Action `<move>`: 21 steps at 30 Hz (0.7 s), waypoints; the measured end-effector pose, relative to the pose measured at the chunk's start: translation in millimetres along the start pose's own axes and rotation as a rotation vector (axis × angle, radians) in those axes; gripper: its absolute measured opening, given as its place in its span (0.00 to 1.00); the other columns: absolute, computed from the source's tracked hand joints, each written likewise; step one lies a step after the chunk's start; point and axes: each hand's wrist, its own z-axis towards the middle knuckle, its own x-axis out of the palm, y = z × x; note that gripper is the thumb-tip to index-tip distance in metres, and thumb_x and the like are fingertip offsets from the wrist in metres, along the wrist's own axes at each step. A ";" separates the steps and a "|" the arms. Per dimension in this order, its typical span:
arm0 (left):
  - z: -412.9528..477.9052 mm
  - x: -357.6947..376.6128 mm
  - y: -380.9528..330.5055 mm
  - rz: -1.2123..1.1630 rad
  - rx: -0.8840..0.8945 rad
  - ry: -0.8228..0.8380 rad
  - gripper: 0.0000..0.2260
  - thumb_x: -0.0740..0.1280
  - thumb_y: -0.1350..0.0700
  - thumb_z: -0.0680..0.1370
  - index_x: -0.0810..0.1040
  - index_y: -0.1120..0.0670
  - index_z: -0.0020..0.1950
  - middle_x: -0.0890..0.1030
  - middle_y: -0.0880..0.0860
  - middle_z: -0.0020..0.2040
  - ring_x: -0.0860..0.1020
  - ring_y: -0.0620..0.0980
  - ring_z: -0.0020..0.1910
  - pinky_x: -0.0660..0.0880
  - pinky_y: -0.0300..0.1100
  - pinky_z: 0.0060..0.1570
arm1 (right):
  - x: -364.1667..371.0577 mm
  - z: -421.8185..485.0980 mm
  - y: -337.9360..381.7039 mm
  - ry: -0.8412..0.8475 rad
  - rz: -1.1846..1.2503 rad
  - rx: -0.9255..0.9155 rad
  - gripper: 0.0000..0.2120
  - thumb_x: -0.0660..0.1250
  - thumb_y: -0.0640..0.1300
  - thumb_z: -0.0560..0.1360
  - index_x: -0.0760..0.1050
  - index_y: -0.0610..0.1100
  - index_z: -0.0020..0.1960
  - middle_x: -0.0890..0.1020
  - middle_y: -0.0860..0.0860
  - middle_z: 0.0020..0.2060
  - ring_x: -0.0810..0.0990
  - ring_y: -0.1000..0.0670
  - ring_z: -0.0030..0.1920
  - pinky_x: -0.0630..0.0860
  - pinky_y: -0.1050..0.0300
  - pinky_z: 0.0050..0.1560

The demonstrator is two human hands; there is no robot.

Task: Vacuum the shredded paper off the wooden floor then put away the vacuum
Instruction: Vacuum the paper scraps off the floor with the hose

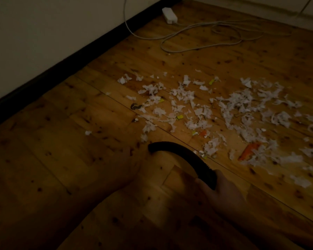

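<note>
**Finding 1, position.** I take the curved black vacuum handle (184,159) as my reference. It arcs low over the wooden floor (61,141), its long axis running from near-right to far-left. My right hand (224,193) holds its near end, the fingers (204,184) wrapped round it as far as the dim light shows. A blurred shape by the handle's far tip appears to be my left hand (130,165); I cannot tell how its fingers lie.

**Finding 2, target.** The shredded paper (233,109) lies beyond and to the right of the handle, its nearest scraps just beside the arc. The right hand is the nearer one. The spread is wide and thin, with its long axis crossing the handle's.

**Finding 3, appearance.** The paper is white, torn and crumpled, with a few yellow bits and an orange scrap (248,150). I judge that no clearing has begun.

**Finding 4, hazard.** A loose white cable (197,35) loops well beyond the handle, past the paper.
</note>
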 end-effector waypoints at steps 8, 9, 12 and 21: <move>-1.2 -4.5 8.7 -0.151 -0.079 0.020 0.23 0.65 0.43 0.77 0.68 0.54 0.66 0.75 0.53 0.61 0.75 0.53 0.56 0.75 0.52 0.55 | 2.4 15.4 16.3 -0.018 -0.038 -0.028 0.22 0.60 0.65 0.76 0.67 0.51 0.62 0.78 0.56 0.37 0.79 0.57 0.30 0.74 0.60 0.29; -1.7 -7.3 11.3 -0.134 -0.093 0.030 0.23 0.66 0.44 0.77 0.68 0.54 0.67 0.75 0.54 0.62 0.76 0.53 0.56 0.76 0.52 0.55 | 3.4 18.5 19.3 -0.015 -0.040 -0.035 0.23 0.60 0.65 0.76 0.67 0.51 0.63 0.78 0.56 0.37 0.79 0.57 0.30 0.73 0.60 0.28; -0.3 -11.6 18.6 -0.140 -0.089 0.053 0.24 0.65 0.45 0.78 0.66 0.54 0.69 0.73 0.54 0.65 0.76 0.53 0.57 0.76 0.51 0.54 | 4.8 24.7 29.2 -0.038 -0.054 -0.062 0.27 0.60 0.65 0.76 0.66 0.49 0.68 0.78 0.56 0.37 0.79 0.56 0.32 0.72 0.61 0.29; 3.4 -24.5 32.9 -0.236 -0.162 0.037 0.15 0.64 0.54 0.78 0.69 0.56 0.63 0.76 0.54 0.54 0.77 0.54 0.48 0.75 0.49 0.46 | 14.2 50.7 59.4 -0.089 -0.141 -0.122 0.18 0.61 0.64 0.76 0.68 0.50 0.53 0.77 0.54 0.34 0.76 0.55 0.29 0.67 0.62 0.26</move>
